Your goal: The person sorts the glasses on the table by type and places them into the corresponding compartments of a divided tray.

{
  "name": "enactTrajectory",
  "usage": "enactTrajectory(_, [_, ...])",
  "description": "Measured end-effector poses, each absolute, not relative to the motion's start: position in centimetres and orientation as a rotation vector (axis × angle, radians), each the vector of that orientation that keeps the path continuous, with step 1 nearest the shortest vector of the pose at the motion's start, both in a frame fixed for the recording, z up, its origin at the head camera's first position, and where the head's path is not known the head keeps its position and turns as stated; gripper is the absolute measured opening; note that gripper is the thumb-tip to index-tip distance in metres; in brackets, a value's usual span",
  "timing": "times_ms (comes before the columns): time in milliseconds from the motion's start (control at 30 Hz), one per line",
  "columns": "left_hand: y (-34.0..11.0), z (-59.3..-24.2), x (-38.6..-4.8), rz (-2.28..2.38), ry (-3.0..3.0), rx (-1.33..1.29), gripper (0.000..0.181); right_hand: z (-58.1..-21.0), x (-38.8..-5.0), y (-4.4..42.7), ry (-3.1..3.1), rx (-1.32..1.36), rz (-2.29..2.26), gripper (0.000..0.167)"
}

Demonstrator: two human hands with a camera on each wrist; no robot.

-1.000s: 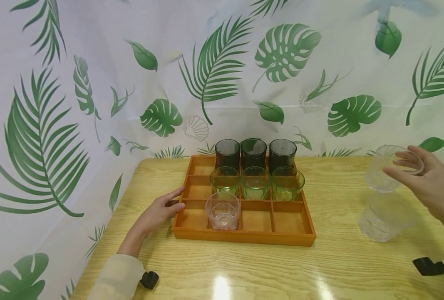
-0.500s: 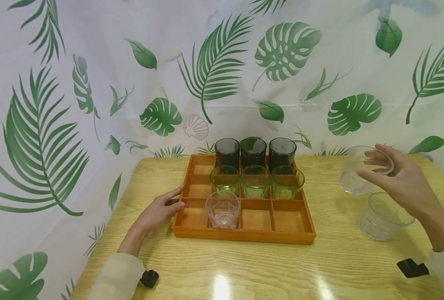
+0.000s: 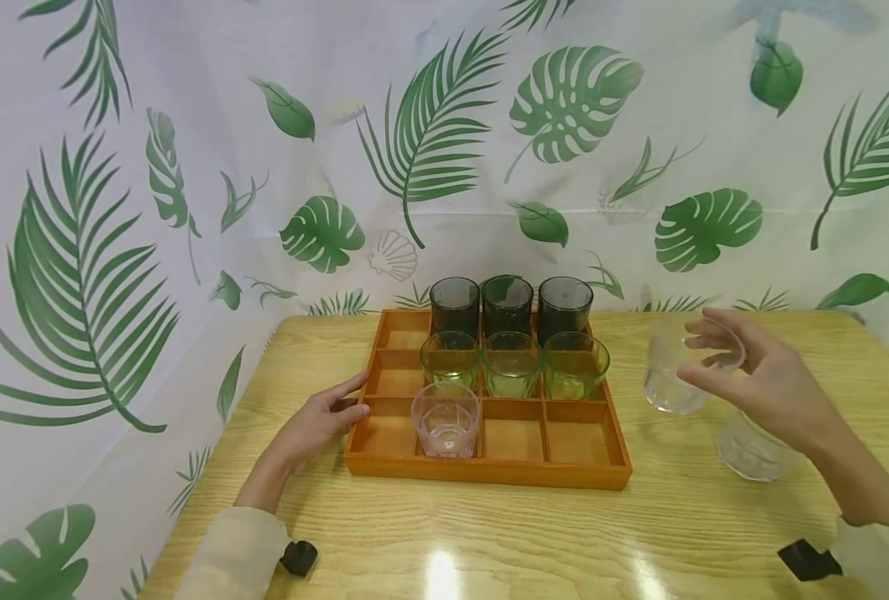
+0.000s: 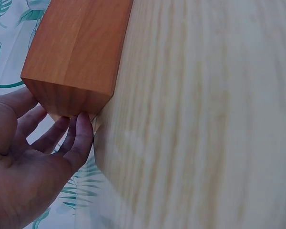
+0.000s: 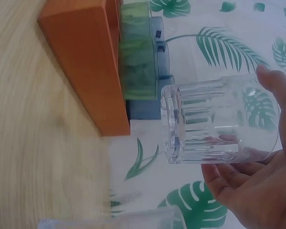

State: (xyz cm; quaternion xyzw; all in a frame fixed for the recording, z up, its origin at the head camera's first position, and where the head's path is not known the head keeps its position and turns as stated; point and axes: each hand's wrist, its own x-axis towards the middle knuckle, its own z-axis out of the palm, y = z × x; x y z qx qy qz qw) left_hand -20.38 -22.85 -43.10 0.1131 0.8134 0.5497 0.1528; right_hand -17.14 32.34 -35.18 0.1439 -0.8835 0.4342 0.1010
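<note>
My right hand [image 3: 774,392] holds a clear drinking glass [image 3: 667,373] near its rim, between thumb and fingers, above the table to the right of the tray. In the right wrist view the glass [image 5: 205,121] lies sideways across the picture, its thick ribbed base away from the palm. My left hand [image 3: 317,429] touches the left side of the wooden compartment tray [image 3: 489,473]; in the left wrist view its fingertips [image 4: 85,121] rest against the tray's end wall. One clear glass [image 3: 447,425] stands in the tray's front row.
Several green glasses [image 3: 511,367] fill the middle row, with dark glasses [image 3: 455,310] behind. Another clear glass [image 3: 750,454] stands on the table [image 3: 564,542], partly hidden by my right hand. A leaf-print cloth [image 3: 444,100] hangs behind and at left.
My right hand has carried the clear glass leftward toward the tray, lowering it somewhat in the last half second. The left hand and the tray stay where they were.
</note>
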Motion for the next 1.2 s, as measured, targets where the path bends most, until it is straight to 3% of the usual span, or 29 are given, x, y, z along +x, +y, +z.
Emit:
enactTrajectory(600, [-22.9, -42.9, -20.2, 1.577, 2.335, 0.324, 0.066, -36.0, -15.8, 26.8, -2.569, 0.678, 1.343, 0.077])
enactTrajectory(1200, [-22.8, -42.8, -20.1, 1.571, 2.327, 0.296, 0.065, -35.8, -16.5, 20.6, -2.700, 0.673, 1.399, 0.082])
